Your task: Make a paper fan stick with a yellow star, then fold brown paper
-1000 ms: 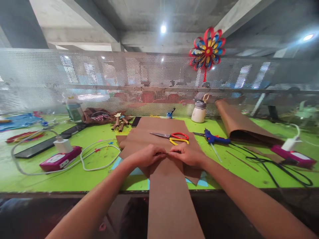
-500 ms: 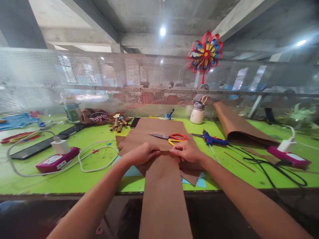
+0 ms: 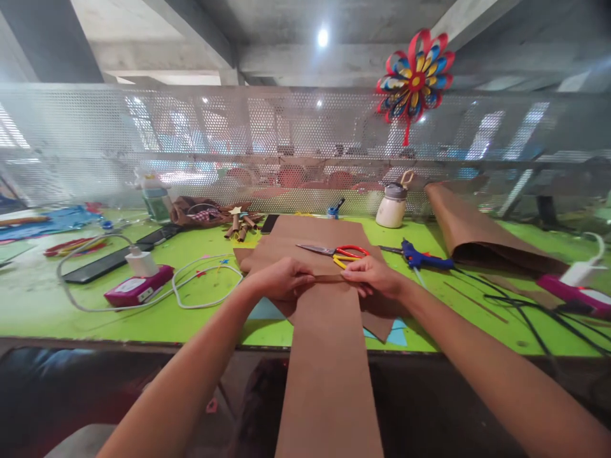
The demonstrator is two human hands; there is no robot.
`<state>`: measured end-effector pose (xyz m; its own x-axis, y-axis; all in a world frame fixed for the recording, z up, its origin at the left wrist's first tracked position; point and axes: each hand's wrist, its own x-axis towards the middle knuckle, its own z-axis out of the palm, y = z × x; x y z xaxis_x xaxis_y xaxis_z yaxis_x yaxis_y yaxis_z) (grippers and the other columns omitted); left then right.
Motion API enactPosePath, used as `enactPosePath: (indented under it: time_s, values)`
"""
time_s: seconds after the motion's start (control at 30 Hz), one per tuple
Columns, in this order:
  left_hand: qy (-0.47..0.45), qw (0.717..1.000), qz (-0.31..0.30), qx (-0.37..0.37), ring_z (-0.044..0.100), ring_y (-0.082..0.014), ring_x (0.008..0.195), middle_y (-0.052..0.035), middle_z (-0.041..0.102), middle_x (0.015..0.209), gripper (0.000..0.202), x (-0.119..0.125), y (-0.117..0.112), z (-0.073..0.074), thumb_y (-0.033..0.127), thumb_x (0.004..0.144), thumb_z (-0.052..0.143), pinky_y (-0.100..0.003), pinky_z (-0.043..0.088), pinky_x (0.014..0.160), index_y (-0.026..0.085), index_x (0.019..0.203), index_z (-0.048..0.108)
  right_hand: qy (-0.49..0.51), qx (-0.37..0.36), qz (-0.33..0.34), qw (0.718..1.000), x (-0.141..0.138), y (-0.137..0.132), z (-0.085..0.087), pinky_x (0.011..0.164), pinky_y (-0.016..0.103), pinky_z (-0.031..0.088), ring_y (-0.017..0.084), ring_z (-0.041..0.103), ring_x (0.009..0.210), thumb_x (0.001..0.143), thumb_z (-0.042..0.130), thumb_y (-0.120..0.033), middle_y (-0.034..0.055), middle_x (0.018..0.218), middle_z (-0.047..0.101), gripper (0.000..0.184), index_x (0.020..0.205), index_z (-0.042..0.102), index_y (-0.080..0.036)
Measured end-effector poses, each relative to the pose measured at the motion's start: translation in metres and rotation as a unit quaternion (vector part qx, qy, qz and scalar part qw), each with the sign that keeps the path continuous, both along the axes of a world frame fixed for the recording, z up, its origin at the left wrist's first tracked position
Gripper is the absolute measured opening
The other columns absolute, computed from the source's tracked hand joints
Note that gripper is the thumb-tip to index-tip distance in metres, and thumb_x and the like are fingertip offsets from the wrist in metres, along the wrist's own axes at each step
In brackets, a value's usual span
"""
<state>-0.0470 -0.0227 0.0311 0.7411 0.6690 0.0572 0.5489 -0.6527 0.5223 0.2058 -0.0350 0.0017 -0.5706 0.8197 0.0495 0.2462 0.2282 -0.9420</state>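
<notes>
A long strip of brown kraft paper (image 3: pixel 329 362) runs from the table down over its front edge toward me. Its far end is turned up in a narrow fold, pinched at the left corner by my left hand (image 3: pixel 285 278) and at the right corner by my right hand (image 3: pixel 375 275). Both hands are closed, fingertips on the fold. Under them lie larger brown paper sheets (image 3: pixel 315 230), with light blue paper (image 3: pixel 265 310) showing beneath. Scissors (image 3: pixel 334 252) with red and yellow handles rest on the sheets just beyond my hands.
A blue glue gun (image 3: pixel 422 257) and a rolled brown sheet (image 3: pixel 482 229) lie to the right. Behind stands a white bottle (image 3: pixel 390 210). Small paper rolls (image 3: pixel 241 226), a white cable (image 3: pixel 207 304) and a purple power strip (image 3: pixel 138 286) are on the left.
The view has shifted, so the table things sit further right and higher. A narrow folded edge now shows between my fingers at the strip's far end. Both hands keep their hold.
</notes>
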Motion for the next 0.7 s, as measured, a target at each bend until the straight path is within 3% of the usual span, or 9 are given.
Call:
enactPosePath:
  time_s: [0.17, 0.33, 0.47, 0.53, 0.63, 0.7]
  values:
    - [-0.004, 0.999, -0.009, -0.031, 0.046, -0.0078, 0.045, 0.0020, 0.053, 0.049, 0.039, 0.000, -0.001, 0.001, 0.043, 0.086, 0.041, -0.019, 0.033, 0.048, 0.015, 0.064, 0.055, -0.006, -0.007, -0.001, 1.000, -0.001, -0.003, 0.002, 0.033, 0.017, 0.019, 0.003, 0.034, 0.029, 0.080, 0.055, -0.047, -0.0050, 0.040, 0.052, 0.038, 0.060, 0.049, -0.015]
    - [-0.016, 0.999, 0.011, -0.046, 0.046, -0.0069, 0.044, 0.0017, 0.054, 0.050, 0.040, -0.004, -0.001, 0.009, 0.046, 0.085, 0.044, -0.018, 0.032, 0.045, 0.014, 0.062, 0.054, 0.007, -0.022, 0.007, 1.000, 0.003, -0.002, 0.004, 0.035, 0.017, 0.027, 0.005, 0.040, 0.032, 0.081, 0.055, -0.047, -0.0019, 0.044, 0.057, 0.037, 0.064, 0.051, -0.014]
    - [-0.069, 0.990, -0.021, -0.118, 0.045, -0.0062, 0.044, 0.0020, 0.052, 0.051, 0.042, -0.008, -0.003, 0.014, 0.050, 0.084, 0.045, -0.018, 0.032, 0.044, 0.014, 0.063, 0.051, 0.129, -0.011, -0.072, 0.989, 0.004, 0.000, 0.005, 0.044, 0.020, 0.038, 0.008, 0.049, 0.043, 0.084, 0.048, -0.049, 0.0007, 0.054, 0.059, 0.039, 0.084, 0.061, -0.012]
    - [-0.093, 0.978, -0.025, -0.183, 0.046, -0.0066, 0.044, 0.0026, 0.052, 0.051, 0.041, -0.006, -0.005, 0.013, 0.052, 0.082, 0.048, -0.018, 0.032, 0.044, 0.014, 0.066, 0.051, 0.178, -0.007, -0.080, 0.981, -0.001, -0.005, 0.006, 0.053, 0.021, 0.043, 0.009, 0.054, 0.055, 0.081, 0.056, -0.044, 0.0020, 0.068, 0.062, 0.035, 0.098, 0.061, -0.014]
    - [-0.110, 0.955, -0.034, -0.273, 0.047, -0.0072, 0.045, 0.0033, 0.052, 0.050, 0.041, 0.001, -0.009, 0.007, 0.055, 0.078, 0.053, -0.019, 0.034, 0.046, 0.015, 0.071, 0.051, 0.194, -0.036, -0.010, 0.980, -0.012, -0.019, 0.009, 0.066, 0.026, 0.048, 0.014, 0.060, 0.074, 0.072, 0.068, -0.035, 0.0048, 0.093, 0.063, 0.046, 0.115, 0.057, -0.021]
    - [-0.111, 0.943, -0.049, -0.311, 0.047, -0.0074, 0.046, 0.0032, 0.054, 0.051, 0.041, 0.006, -0.011, 0.000, 0.056, 0.076, 0.055, -0.020, 0.036, 0.050, 0.015, 0.071, 0.051, 0.165, -0.046, 0.061, 0.983, -0.018, -0.027, 0.012, 0.074, 0.031, 0.048, 0.019, 0.060, 0.085, 0.073, 0.067, -0.035, 0.0075, 0.101, 0.062, 0.040, 0.110, 0.062, -0.021]
